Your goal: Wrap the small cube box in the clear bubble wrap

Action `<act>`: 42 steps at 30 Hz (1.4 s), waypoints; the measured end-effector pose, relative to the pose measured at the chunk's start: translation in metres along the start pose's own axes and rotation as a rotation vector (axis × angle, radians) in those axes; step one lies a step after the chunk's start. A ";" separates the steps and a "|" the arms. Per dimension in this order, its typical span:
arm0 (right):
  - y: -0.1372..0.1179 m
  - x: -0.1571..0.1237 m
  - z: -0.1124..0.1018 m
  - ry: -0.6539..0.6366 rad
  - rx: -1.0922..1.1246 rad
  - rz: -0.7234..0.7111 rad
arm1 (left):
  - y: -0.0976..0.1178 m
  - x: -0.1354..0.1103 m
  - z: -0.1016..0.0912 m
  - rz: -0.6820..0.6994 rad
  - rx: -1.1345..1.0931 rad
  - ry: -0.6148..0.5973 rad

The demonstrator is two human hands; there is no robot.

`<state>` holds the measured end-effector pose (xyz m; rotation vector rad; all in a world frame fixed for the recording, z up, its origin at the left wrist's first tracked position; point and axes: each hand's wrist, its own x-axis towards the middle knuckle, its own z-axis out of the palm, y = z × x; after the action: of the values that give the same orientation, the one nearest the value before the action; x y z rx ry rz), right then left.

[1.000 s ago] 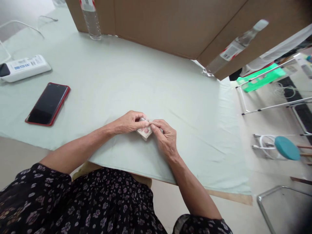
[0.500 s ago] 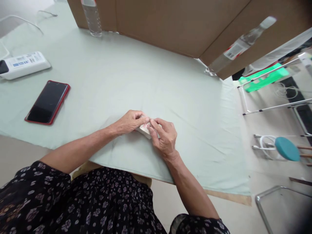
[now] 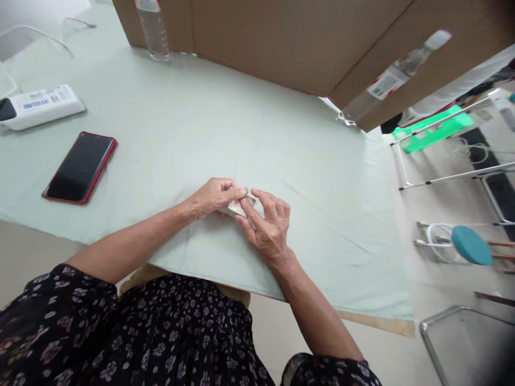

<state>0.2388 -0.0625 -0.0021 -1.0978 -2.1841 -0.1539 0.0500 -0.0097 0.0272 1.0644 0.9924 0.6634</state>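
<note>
A small pale block with reddish print (image 3: 236, 208), possibly a pack of cards, is low over the near middle of the cloth. My left hand (image 3: 213, 197) grips its far left side, thumb laid across the top. From the right, my right hand (image 3: 269, 221) reaches onto it: the index fingertip rests on the printed top and the thumb is at the near edge. The other right fingers are raised and curved, apart from the block. My fingers cover parts of the block, so its exact kind is unclear.
A phone in a red case (image 3: 80, 167) and a white device with a label (image 3: 44, 107) lie to the left. Clear bottles (image 3: 153, 32) (image 3: 388, 83) stand against a cardboard panel (image 3: 261, 43) at the back. A teal stool (image 3: 470, 245) is beyond the table's right edge.
My right index finger has slid left onto the block's top, and the other right fingers have lifted and spread. The left thumb has straightened across the block, whose visible top looks different.
</note>
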 end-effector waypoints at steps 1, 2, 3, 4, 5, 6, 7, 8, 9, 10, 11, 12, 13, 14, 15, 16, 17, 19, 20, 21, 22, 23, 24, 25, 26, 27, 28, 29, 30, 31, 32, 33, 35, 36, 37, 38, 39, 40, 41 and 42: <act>-0.001 0.000 0.000 0.018 -0.002 -0.022 | 0.000 0.000 0.000 -0.002 -0.006 -0.001; -0.001 -0.001 -0.001 0.027 0.006 -0.033 | 0.000 0.000 0.001 -0.006 -0.008 0.004; -0.001 -0.001 -0.001 0.027 0.017 -0.035 | 0.000 -0.001 0.002 -0.012 -0.008 0.013; -0.002 -0.001 -0.002 0.022 0.027 -0.028 | 0.000 -0.001 0.002 -0.020 -0.006 0.023; -0.002 -0.001 -0.002 0.014 0.034 -0.017 | 0.000 -0.002 0.003 -0.025 -0.001 0.034; -0.002 -0.001 -0.001 0.006 0.037 0.000 | 0.000 -0.003 0.004 -0.027 0.007 0.045; -0.002 -0.001 -0.001 -0.001 0.035 0.019 | 0.000 -0.003 0.004 -0.020 0.020 0.056; -0.002 -0.001 0.000 -0.006 0.030 0.039 | 0.000 -0.003 0.004 -0.005 0.039 0.065; -0.002 0.000 0.001 -0.013 0.026 0.060 | 0.001 -0.004 0.004 0.016 0.063 0.070; -0.002 0.000 0.002 -0.019 0.024 0.074 | 0.001 -0.004 0.004 0.039 0.091 0.072; -0.002 0.000 0.003 -0.020 0.025 0.081 | 0.001 -0.004 0.003 0.057 0.122 0.066; -0.001 0.000 0.004 -0.015 0.029 0.079 | 0.002 -0.004 0.002 0.065 0.156 0.052; 0.000 0.000 0.005 -0.005 0.035 0.070 | 0.003 -0.005 0.002 0.066 0.195 0.035; 0.001 0.000 0.005 0.002 0.041 0.062 | 0.003 -0.005 0.001 0.068 0.249 0.024; 0.002 -0.001 0.006 0.003 0.047 0.059 | 0.004 -0.005 0.000 0.080 0.322 0.026; 0.003 -0.001 0.005 -0.004 0.054 0.061 | 0.005 -0.006 0.000 0.110 0.420 0.039; 0.004 -0.002 0.005 -0.022 0.063 0.069 | 0.006 -0.006 -0.001 0.159 0.536 0.065; 0.004 -0.002 0.004 -0.076 0.085 0.086 | 0.007 -0.007 -0.003 0.265 0.758 0.118; 0.004 -0.001 0.004 -0.100 0.096 0.092 | 0.007 -0.007 -0.005 0.295 0.834 0.127; 0.003 -0.001 0.004 -0.117 0.102 0.093 | 0.007 -0.007 -0.007 0.302 0.873 0.120; 0.002 0.000 0.005 -0.129 0.102 0.091 | 0.007 -0.006 -0.009 0.291 0.879 0.106; 0.000 0.001 0.005 -0.136 0.096 0.087 | 0.007 -0.006 -0.012 0.271 0.861 0.088; -0.001 0.003 0.006 -0.136 0.086 0.080 | 0.007 -0.006 -0.015 0.251 0.833 0.069; -0.003 0.004 0.007 -0.135 0.076 0.072 | 0.007 -0.005 -0.018 0.237 0.805 0.053; -0.003 0.004 0.008 -0.134 0.070 0.067 | 0.007 -0.006 -0.021 0.227 0.781 0.043; -0.004 0.004 0.009 -0.136 0.071 0.068 | 0.008 -0.006 -0.022 0.219 0.764 0.036; -0.004 0.004 0.009 -0.140 0.082 0.073 | 0.009 -0.006 -0.023 0.210 0.754 0.031; -0.003 0.003 0.009 -0.146 0.104 0.081 | 0.010 -0.007 -0.024 0.198 0.748 0.030; -0.002 0.002 0.008 -0.150 0.134 0.093 | 0.011 -0.008 -0.024 0.185 0.744 0.033; 0.000 0.000 0.007 -0.145 0.167 0.109 | 0.012 -0.008 -0.023 0.171 0.740 0.034; 0.001 -0.001 0.006 -0.127 0.197 0.126 | 0.013 -0.008 -0.023 0.159 0.736 0.031; 0.004 -0.002 0.004 -0.104 0.220 0.145 | 0.014 -0.008 -0.023 0.149 0.731 0.023; 0.008 -0.003 0.002 -0.067 0.240 0.186 | 0.015 -0.008 -0.025 0.141 0.717 0.005; 0.010 -0.003 0.002 -0.062 0.241 0.201 | 0.016 -0.008 -0.027 0.141 0.709 -0.003; 0.012 -0.003 0.002 -0.070 0.243 0.209 | 0.017 -0.008 -0.030 0.143 0.700 -0.007; 0.013 -0.003 0.003 -0.084 0.249 0.210 | 0.018 -0.008 -0.034 0.145 0.694 -0.009; 0.014 -0.003 0.004 -0.101 0.258 0.206 | 0.019 -0.009 -0.038 0.144 0.694 -0.010; 0.015 -0.003 0.005 -0.116 0.270 0.199 | 0.020 -0.009 -0.042 0.139 0.700 -0.017; 0.015 -0.003 0.007 -0.129 0.283 0.192 | 0.022 -0.010 -0.046 0.127 0.714 -0.027; 0.015 -0.003 0.007 -0.139 0.295 0.185 | 0.023 -0.011 -0.051 0.115 0.737 -0.040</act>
<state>0.2476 -0.0522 -0.0127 -1.1594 -2.1251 0.3260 -0.0003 0.0099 0.0450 1.7794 1.1789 0.3590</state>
